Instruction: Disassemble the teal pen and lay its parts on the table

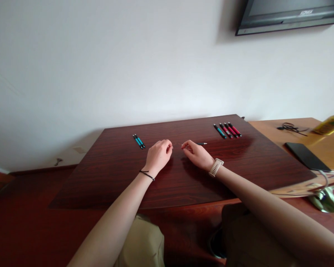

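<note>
My left hand (159, 155) is over the middle of the table with its fingers curled together. Whatever it may pinch is hidden. Facing it across a small gap, my right hand (197, 155) also has curled fingers, and a tiny bit of something shows at its fingertips. From behind that hand juts the dark end of a pen (202, 143) with a pale tip; I cannot tell whether it is held or lies on the table. Two teal pens (139, 141) lie side by side to the left. At the right, a teal pen (219, 131) lies beside three red pens (230, 130).
The dark wooden tabletop (111, 178) backs onto a white wall. On a lighter table (269, 129) at the right are a black phone (306, 156), a black cable (292, 128) and a yellow package (330, 125). A television (289, 18) hangs above.
</note>
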`<state>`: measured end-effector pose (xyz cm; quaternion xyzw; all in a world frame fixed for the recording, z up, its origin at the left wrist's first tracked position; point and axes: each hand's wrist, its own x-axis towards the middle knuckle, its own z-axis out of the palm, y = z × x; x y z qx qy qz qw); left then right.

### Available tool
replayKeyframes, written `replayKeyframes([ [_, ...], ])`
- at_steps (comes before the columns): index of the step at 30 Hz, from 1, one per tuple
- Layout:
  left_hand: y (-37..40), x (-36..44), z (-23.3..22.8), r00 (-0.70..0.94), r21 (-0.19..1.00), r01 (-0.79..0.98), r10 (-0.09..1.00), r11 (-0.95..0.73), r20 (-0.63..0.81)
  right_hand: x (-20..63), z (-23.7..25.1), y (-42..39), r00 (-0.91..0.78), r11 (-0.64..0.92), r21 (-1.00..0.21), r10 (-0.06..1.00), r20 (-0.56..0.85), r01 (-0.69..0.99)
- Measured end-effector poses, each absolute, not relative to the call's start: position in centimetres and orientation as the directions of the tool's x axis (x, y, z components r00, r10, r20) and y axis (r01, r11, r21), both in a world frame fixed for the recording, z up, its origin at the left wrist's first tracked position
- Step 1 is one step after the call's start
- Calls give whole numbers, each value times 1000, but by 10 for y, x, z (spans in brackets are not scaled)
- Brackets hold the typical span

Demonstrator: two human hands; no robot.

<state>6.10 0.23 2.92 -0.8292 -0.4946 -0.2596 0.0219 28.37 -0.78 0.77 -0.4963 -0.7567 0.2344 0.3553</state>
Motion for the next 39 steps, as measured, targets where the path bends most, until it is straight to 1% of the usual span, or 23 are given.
replayKeyframes([
  [2, 9, 58, 29, 386, 151, 858, 812, -490, 438, 284, 8, -7, -234, 372, -741, 928, 289, 560],
  [5, 16, 58, 25, 414, 64, 876, 812, -479, 412, 285, 7, -4, -245, 366, -755, 930, 275, 544],
  [11, 18, 63, 18, 438, -11, 880, 803, -475, 404, 290, -3, 4, -237, 373, -788, 927, 292, 489],
  [17, 19, 64, 20, 424, 9, 885, 814, -465, 396, 295, -9, 11, -155, 367, -838, 930, 332, 404],
  [23, 15, 59, 22, 416, 45, 883, 823, -467, 387, 301, -5, 14, -144, 310, -836, 951, 274, 454],
  [28, 11, 43, 21, 429, 34, 876, 809, -481, 402, 300, -3, 16, -148, 313, -866, 950, 276, 390],
  [34, -1, 24, 23, 440, 34, 867, 795, -497, 417, 288, 0, 21, -149, 352, -822, 936, 319, 449],
  [39, -16, 19, 31, 444, 40, 861, 786, -508, 430, 277, 0, 26, -195, 394, -770, 919, 343, 501],
])
